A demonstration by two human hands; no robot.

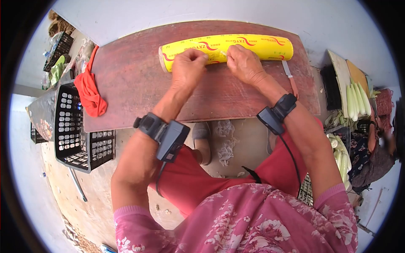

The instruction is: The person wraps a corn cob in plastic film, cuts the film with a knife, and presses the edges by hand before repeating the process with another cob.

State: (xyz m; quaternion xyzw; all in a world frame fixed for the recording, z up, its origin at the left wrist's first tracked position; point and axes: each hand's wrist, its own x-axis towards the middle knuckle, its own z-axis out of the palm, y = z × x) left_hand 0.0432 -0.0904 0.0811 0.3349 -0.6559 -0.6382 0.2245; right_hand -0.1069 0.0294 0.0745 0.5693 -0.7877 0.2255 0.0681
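A yellow roll of cling film [263, 47] with red and black print lies across the far part of the red-brown table. Over its near side, my left hand [187, 67] is closed, thumb and fingers pinched together at the film. Just to the right, my right hand [245, 63] is also closed, its fingers curled at the roll's surface. A faint shine shows between the two hands, but the clear film's edge is hard to make out. Close to the roll's right end lies a knife [289, 75], its handle toward me.
The wooden table [139, 90] meets a pale wall. A red cloth [89, 92] hangs at its left edge beside black plastic crates [69, 126]. On the right are long pale-green vegetables [357, 100] and another person [373, 160]. Shredded white scraps [225, 152] lie on the floor.
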